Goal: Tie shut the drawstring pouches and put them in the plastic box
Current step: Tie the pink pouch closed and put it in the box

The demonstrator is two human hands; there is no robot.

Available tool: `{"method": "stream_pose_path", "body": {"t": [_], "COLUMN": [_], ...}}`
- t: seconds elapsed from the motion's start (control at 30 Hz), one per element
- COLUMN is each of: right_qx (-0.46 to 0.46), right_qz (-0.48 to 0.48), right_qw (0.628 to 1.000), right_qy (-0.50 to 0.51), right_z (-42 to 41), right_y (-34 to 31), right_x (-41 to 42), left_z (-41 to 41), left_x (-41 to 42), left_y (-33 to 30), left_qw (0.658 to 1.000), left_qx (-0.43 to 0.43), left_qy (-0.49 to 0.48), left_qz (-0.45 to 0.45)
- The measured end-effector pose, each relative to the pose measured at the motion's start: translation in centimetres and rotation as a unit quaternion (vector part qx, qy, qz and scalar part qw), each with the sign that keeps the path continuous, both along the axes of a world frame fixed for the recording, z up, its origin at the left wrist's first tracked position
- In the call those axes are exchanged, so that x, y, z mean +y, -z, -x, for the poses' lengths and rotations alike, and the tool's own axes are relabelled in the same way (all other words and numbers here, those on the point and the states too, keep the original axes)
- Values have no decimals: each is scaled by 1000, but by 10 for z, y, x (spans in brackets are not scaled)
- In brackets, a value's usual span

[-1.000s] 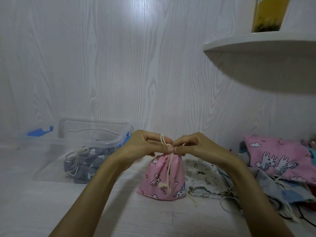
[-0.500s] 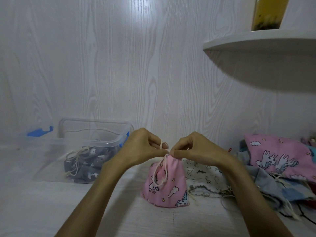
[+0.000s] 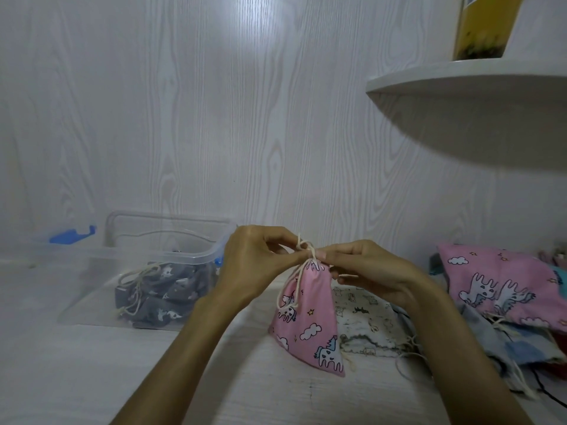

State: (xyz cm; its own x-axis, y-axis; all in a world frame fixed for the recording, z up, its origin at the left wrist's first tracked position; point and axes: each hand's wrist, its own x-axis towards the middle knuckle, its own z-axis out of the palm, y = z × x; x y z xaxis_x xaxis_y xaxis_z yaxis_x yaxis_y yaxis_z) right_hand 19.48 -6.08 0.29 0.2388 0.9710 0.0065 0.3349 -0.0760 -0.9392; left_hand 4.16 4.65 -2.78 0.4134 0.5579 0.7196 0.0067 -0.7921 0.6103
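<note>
A small pink unicorn-print pouch (image 3: 306, 320) hangs tilted over the table, its mouth gathered at the top. My left hand (image 3: 254, 265) and my right hand (image 3: 368, 271) meet above it, both pinching its cream drawstring (image 3: 305, 246) at the neck; a loop of cord hangs down the pouch's left side. To the left stands the clear plastic box (image 3: 165, 250), open, with a grey printed pouch (image 3: 162, 289) inside.
A white printed pouch (image 3: 365, 314) lies flat behind the pink one. A heap of pouches, topped by a larger pink one (image 3: 503, 283), fills the right side with loose cords. The box lid with a blue clip (image 3: 72, 236) lies far left. A shelf (image 3: 466, 84) juts overhead.
The pouch has swung and tilted, its bottom now pointing lower right. Both hands have shifted slightly while working the cord at the neck, where crossed strands now show.
</note>
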Motion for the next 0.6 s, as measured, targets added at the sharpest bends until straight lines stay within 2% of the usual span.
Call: {"method": "stream_pose_path", "body": {"t": [0.07, 0.17, 0.27, 0.37, 0.43, 0.5, 0.6], "right_qx": [32, 14, -51, -174, -281, -389, -480], "right_qz": [8, 8, -32, -98, -138, -160, -154], "right_qw": [999, 1000, 998, 980, 948, 895, 838], "right_qy": [4, 6, 20, 14, 67, 146, 207], "right_z": [-3, -4, -5, 0, 8, 14, 16], "right_y": [2, 5, 1, -7, -8, -7, 0], "right_x": [1, 1, -1, -7, -6, -3, 2], "left_z": [0, 0, -2, -4, -6, -8, -7], "left_x": [0, -1, 0, 3, 2, -2, -5], "left_y": [-1, -2, -1, -2, -4, -7, -10], "left_qw": [998, 977, 955, 952, 958, 964, 971], "left_qx": [13, 39, 41, 48, 50, 46, 56], "left_qy": [42, 164, 215, 198, 183, 179, 170], "left_qz": [37, 134, 202, 228, 215, 193, 156]}}
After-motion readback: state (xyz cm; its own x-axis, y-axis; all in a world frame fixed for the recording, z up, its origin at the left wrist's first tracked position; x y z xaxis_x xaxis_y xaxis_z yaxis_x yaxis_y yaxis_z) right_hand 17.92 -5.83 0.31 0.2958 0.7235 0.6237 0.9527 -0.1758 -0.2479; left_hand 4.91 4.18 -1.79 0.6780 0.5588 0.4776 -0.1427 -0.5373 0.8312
